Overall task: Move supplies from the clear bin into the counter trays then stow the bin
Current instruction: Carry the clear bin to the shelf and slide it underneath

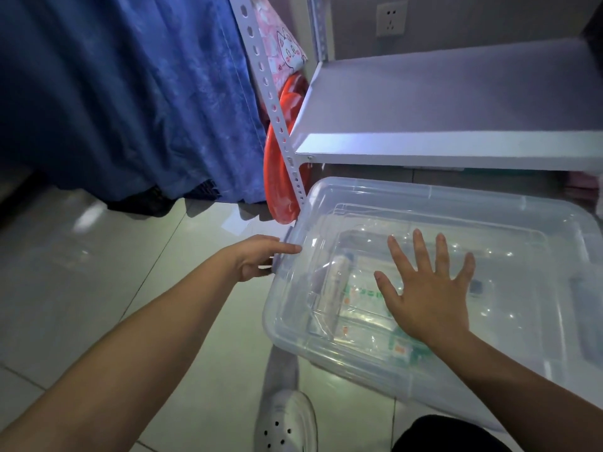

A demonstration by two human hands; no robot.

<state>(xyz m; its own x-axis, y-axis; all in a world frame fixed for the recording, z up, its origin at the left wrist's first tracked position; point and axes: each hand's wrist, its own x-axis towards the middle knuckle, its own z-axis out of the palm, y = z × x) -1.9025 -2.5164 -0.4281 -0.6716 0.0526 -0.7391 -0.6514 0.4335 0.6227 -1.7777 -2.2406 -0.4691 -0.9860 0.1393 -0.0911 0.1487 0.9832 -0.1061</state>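
The clear bin (326, 197) stands on the tiled floor under a white shelf, with its clear lid on. Through the lid I see packets with green and orange print (362, 290) and a white tube (337, 275). My right hand (427, 288) lies flat on the lid, fingers spread, holding nothing. My left hand (257, 257) is at the bin's left end, fingers curled around the rim and the grey latch there.
A white shelf board (456, 93) on a perforated metal post (277, 102) hangs over the bin's far side. A red basin (280, 177) leans behind the post, beside a blue curtain (130, 93). My white shoe (287, 422) stands on the floor near the bin's front.
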